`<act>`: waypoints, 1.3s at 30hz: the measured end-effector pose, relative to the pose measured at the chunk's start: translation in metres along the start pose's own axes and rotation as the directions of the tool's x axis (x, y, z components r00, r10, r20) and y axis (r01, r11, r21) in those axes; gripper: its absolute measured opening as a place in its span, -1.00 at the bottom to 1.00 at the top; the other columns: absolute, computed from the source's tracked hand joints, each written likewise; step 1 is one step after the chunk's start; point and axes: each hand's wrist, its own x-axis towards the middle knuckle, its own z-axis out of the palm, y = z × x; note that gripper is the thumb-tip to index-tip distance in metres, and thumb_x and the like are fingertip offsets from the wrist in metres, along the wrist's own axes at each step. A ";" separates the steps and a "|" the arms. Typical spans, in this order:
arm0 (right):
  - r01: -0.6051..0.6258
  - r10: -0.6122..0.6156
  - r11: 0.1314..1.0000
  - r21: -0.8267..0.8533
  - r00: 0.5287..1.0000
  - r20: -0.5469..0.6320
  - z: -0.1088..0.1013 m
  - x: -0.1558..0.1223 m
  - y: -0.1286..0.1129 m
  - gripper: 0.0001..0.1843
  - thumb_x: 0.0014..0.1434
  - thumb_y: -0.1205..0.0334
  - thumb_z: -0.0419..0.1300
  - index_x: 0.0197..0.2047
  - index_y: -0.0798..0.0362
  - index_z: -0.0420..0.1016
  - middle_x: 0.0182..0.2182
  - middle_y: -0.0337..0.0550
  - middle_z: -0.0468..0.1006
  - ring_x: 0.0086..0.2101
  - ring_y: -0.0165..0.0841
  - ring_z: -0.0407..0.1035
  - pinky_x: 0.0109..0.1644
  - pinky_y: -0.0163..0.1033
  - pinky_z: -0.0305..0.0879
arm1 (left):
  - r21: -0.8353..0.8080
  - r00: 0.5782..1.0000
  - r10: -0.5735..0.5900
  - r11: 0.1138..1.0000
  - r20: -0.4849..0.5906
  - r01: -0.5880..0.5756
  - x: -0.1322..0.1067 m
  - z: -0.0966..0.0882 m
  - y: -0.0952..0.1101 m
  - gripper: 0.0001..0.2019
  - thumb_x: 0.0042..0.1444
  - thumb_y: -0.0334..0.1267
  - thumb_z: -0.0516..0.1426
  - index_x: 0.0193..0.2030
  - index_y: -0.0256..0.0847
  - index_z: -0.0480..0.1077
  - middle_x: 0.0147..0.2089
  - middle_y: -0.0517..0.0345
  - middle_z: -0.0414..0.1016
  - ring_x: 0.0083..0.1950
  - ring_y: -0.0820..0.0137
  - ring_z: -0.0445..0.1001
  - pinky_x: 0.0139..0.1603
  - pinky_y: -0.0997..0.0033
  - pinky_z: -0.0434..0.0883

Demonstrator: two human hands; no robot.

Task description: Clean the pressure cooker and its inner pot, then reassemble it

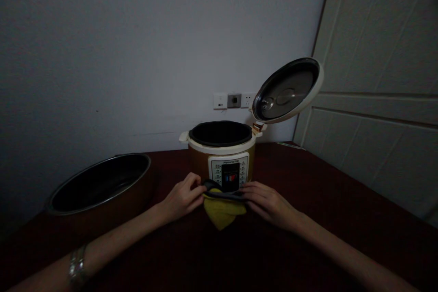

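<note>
A yellow and dark grey cloth (224, 212) is stretched between my hands, its yellow side hanging in a point. My left hand (185, 195) pinches the cloth's left end. At the opposite end, my right hand (268, 201) grips it with bent fingers. Just behind the cloth stands an electric pressure cooker (198, 159) with a white rim and a control panel (231, 173) on its front. Its lid (287, 93) is raised to the right on a hinge. A dark inner pot (221, 133) sits inside the cooker, its bottom hidden in shadow.
A large, deep dark pan (102, 182) with a pale rim stands at the left of the dark red table (325, 219). Wall sockets (234, 100) are behind the cooker. A white panelled door (379, 82) rises along the right side.
</note>
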 end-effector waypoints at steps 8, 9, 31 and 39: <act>-0.413 0.466 0.785 0.462 0.885 0.001 -0.022 0.028 -0.024 -0.88 0.20 0.24 0.13 -0.21 0.04 0.46 -0.11 -0.06 0.54 -0.10 -0.27 0.43 0.02 -0.09 0.37 | -0.568 0.860 -0.502 0.682 0.096 0.461 0.039 -0.026 0.028 -0.82 0.21 -0.29 -0.01 -0.15 -0.19 0.40 -0.20 0.13 0.46 -0.14 0.38 0.42 -0.11 0.35 0.37; -0.433 0.495 0.742 0.511 0.869 0.017 -0.023 0.032 -0.026 -0.89 0.18 0.23 0.15 -0.23 0.04 0.44 -0.09 -0.05 0.53 -0.07 -0.26 0.42 0.03 -0.08 0.36 | -0.629 0.833 -0.538 0.606 0.126 0.487 0.043 -0.028 0.033 -0.83 0.19 -0.29 0.01 -0.17 -0.20 0.40 -0.21 0.15 0.46 -0.14 0.38 0.42 -0.11 0.36 0.36; -0.555 0.683 -0.263 0.789 0.471 0.559 -0.027 0.024 -0.040 -0.58 -0.19 0.27 0.40 -0.20 0.23 0.53 -0.30 -0.02 0.62 -0.34 -0.31 0.51 -0.24 -0.31 0.39 | -0.835 0.626 -0.630 -0.068 0.460 0.546 0.072 0.003 0.066 -0.64 -0.09 -0.23 0.24 -0.13 -0.22 0.28 -0.28 0.16 0.44 -0.28 0.44 0.44 -0.26 0.42 0.34; -0.452 0.933 0.359 0.817 0.190 -0.305 -0.044 0.013 0.001 -0.53 -0.02 0.11 0.26 -0.06 0.16 0.43 -0.12 0.08 0.56 -0.16 -0.12 0.49 -0.05 -0.02 0.42 | -0.633 0.832 -0.539 0.693 -0.135 0.345 0.070 -0.016 0.045 -0.91 0.09 -0.33 0.08 -0.31 -0.23 0.40 -0.32 0.11 0.44 -0.30 0.39 0.42 -0.29 0.36 0.37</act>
